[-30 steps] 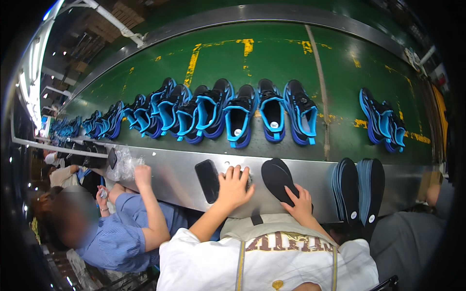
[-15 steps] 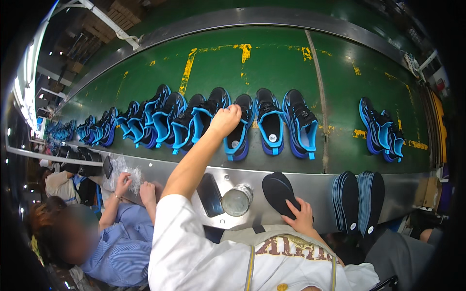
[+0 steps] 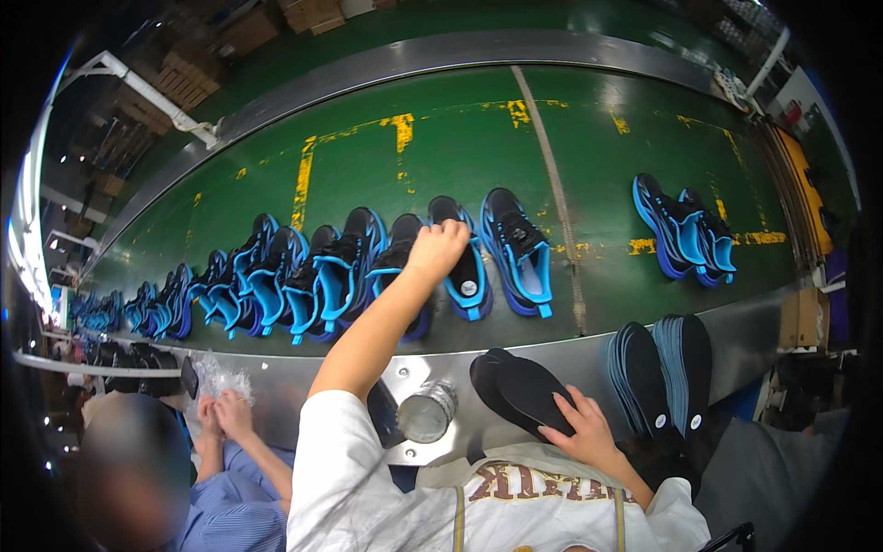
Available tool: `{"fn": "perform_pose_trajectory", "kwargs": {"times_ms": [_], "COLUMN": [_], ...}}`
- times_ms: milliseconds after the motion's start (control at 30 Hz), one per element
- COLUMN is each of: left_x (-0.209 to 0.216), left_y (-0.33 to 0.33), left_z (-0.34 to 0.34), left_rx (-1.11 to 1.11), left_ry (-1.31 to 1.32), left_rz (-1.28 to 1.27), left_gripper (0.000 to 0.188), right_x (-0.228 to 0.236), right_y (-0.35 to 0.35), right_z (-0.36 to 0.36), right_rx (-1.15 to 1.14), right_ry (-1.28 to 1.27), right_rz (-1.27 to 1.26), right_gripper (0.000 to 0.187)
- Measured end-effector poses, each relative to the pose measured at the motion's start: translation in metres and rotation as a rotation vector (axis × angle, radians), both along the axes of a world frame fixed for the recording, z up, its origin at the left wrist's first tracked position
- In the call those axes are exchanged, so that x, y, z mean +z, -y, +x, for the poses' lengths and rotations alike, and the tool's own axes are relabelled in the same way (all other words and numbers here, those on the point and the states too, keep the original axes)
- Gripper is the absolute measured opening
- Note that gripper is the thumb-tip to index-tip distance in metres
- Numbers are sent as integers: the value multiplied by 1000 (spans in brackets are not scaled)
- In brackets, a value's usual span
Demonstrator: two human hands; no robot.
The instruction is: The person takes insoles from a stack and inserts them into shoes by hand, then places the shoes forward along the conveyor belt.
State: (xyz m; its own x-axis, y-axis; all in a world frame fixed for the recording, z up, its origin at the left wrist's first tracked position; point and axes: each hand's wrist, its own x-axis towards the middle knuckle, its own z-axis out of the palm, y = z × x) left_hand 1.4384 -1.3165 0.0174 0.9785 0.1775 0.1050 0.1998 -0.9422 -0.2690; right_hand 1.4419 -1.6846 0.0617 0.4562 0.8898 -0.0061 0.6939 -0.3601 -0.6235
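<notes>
The left hand (image 3: 438, 248) was closed over the black-and-blue shoe (image 3: 464, 262) mid-row on the green belt (image 3: 441, 156), steadying it, while the right hand (image 3: 581, 431) lay with fingers spread flat on the near black insoles (image 3: 524, 391), keeping them handy.

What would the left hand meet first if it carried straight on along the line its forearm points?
The left hand already rests on a black and blue shoe on the green belt. Beyond that shoe's toe the belt looks bare as far as visible, though depth is uncertain.
</notes>
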Motion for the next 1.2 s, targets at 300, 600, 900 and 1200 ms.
{"fn": "perform_pose_trajectory", "kwargs": {"times_ms": [300, 600, 900, 1200], "left_x": [56, -19, -21, -50], "left_y": [17, 81, 59, 69], "left_z": [32, 79, 102, 71], "left_rx": [-79, 349, 508, 283], "left_ry": [-456, 544, 238, 461], "left_rz": [-212, -1294, -1882, -1488], "left_gripper": [73, 47, 27, 59], "right_x": [38, 54, -48, -42], "right_y": [1, -89, -150, -150], "right_z": [91, 127, 143, 132], "right_rx": [-357, 33, 88, 67], "right_ry": [273, 516, 494, 378], "right_rz": [113, 21, -371, -184], "right_gripper": [37, 9, 12, 24]}}
